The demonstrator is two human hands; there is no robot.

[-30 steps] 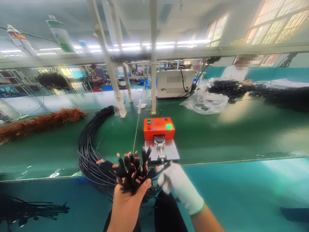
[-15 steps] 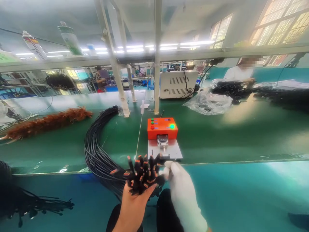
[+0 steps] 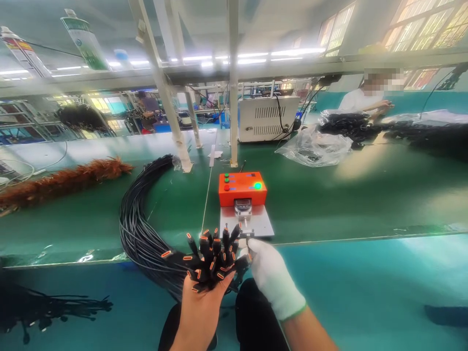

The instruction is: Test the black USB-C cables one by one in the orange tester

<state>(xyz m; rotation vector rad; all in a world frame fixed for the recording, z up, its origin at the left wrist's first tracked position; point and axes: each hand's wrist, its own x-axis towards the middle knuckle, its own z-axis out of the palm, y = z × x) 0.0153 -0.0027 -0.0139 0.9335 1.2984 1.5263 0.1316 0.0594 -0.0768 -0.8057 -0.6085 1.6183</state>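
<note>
My left hand [image 3: 204, 300], bare, is closed around a thick bundle of black USB-C cables [image 3: 218, 256] just in front of the bench edge. Their plugs fan upward, with orange showing inside the open ends. From there the cable lengths [image 3: 137, 209] curve left and lie on the bench. My right hand [image 3: 272, 273] wears a white glove and has its fingers pinched together at the front of the metal plate [image 3: 262, 222]. Whatever the pinch holds is hidden. Behind the plate stands an orange tester box [image 3: 243, 189] with a lit green light and a small gauge [image 3: 243, 205].
A brown fluffy bundle [image 3: 66, 183] lies on the bench at left. More black cables [image 3: 47, 304] hang at lower left. White posts [image 3: 233, 97] rise from the bench, near a white vented box [image 3: 268, 119]. A plastic bag [image 3: 314, 146] and a seated person [image 3: 360, 100] are at right.
My right hand has moved up and forward to the front of the metal plate, its fingers pinched. My left hand keeps its hold on the cables. The camera view has shifted slightly.
</note>
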